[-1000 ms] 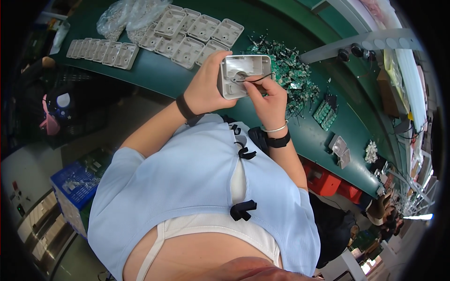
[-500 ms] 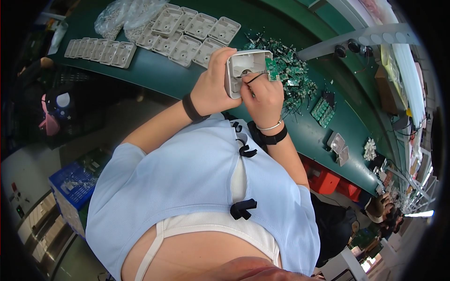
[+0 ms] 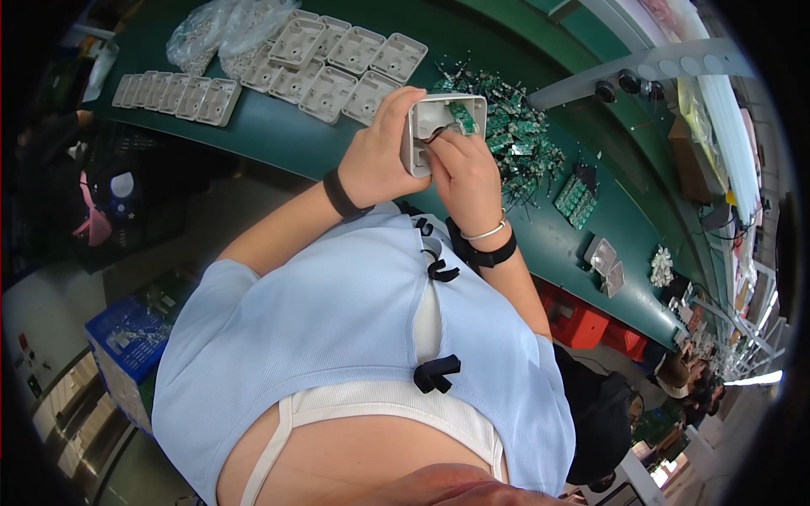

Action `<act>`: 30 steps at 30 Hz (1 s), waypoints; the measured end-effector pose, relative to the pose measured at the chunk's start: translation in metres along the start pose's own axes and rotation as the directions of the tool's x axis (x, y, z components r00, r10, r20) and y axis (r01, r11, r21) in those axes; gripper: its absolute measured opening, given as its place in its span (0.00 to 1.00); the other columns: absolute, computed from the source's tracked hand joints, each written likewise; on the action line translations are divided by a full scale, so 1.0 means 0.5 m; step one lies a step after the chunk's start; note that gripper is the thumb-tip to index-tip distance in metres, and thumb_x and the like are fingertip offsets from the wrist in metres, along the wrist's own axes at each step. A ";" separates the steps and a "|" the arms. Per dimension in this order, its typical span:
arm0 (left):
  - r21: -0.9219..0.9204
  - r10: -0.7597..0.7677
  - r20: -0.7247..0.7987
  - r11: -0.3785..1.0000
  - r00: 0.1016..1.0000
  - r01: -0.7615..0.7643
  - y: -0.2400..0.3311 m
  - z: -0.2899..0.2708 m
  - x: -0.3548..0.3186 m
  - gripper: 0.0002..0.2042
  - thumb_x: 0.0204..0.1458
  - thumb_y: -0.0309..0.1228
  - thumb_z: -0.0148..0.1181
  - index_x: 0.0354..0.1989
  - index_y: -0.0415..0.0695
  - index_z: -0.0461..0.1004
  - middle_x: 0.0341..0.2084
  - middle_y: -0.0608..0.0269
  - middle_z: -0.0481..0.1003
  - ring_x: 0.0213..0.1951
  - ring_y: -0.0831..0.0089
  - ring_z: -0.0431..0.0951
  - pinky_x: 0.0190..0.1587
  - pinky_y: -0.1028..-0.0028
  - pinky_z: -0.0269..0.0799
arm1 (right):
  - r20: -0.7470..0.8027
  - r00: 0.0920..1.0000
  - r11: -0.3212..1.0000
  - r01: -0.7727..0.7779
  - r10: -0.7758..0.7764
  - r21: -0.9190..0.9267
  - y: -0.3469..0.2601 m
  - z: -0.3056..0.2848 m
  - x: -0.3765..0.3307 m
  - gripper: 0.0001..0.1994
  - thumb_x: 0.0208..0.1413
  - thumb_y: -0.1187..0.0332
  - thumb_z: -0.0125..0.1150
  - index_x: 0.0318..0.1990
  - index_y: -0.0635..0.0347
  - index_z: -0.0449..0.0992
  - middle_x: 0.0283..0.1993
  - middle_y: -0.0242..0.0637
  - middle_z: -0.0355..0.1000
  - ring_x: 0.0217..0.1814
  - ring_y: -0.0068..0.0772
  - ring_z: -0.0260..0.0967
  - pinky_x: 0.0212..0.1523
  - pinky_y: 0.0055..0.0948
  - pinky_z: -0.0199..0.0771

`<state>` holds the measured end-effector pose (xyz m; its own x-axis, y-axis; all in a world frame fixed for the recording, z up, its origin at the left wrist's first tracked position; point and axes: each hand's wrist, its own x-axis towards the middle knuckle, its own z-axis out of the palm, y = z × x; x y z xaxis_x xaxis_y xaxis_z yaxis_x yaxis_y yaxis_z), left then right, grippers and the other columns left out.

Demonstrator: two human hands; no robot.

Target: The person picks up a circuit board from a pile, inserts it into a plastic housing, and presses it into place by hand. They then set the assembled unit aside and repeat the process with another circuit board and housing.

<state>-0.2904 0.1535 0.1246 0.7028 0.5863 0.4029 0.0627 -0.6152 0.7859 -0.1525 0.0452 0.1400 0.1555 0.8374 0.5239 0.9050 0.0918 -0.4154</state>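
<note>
My left hand (image 3: 375, 160) is closed round the left side of a light grey plastic housing (image 3: 410, 139), whose open side faces up. Inside, a small green circuit board (image 3: 461, 117) lies tilted against the far right part. A black wire (image 3: 435, 133) bends near the middle of the housing. The fingers of my right hand (image 3: 471, 175) reach in over the near right edge and are closed at the wire, just below the board. Their tips are partly hidden inside.
Beyond the housing, green circuit boards with wires (image 3: 519, 139) form a tangled pile. Grey housings (image 3: 329, 91) stand in rows at the left, beside plastic bags of small parts (image 3: 198, 42). Stacked boards (image 3: 577, 199) and two loose housings (image 3: 602, 255) lie rightward on the green table (image 3: 540, 236).
The green board has moved from outside the housing's right edge to inside it. My right fingers have gone deeper in; my left hand keeps its hold.
</note>
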 end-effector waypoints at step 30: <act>-0.193 -0.037 0.057 0.980 0.998 0.048 -0.061 -0.015 -0.012 0.48 0.34 0.29 0.75 0.65 0.42 0.51 0.57 0.48 0.65 0.57 0.54 0.72 0.58 0.63 0.69 | 0.184 0.981 0.943 -0.010 -0.055 0.334 0.022 -0.057 -0.028 0.08 0.45 0.74 0.70 0.34 0.57 0.80 0.40 0.35 0.76 0.45 0.41 0.71 0.48 0.37 0.67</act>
<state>-0.3019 0.1729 0.1018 0.7392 0.5780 0.3458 -0.0419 -0.4730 0.8801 -0.1333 0.0193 0.1493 0.0301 0.9160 0.4001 0.7194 0.2580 -0.6449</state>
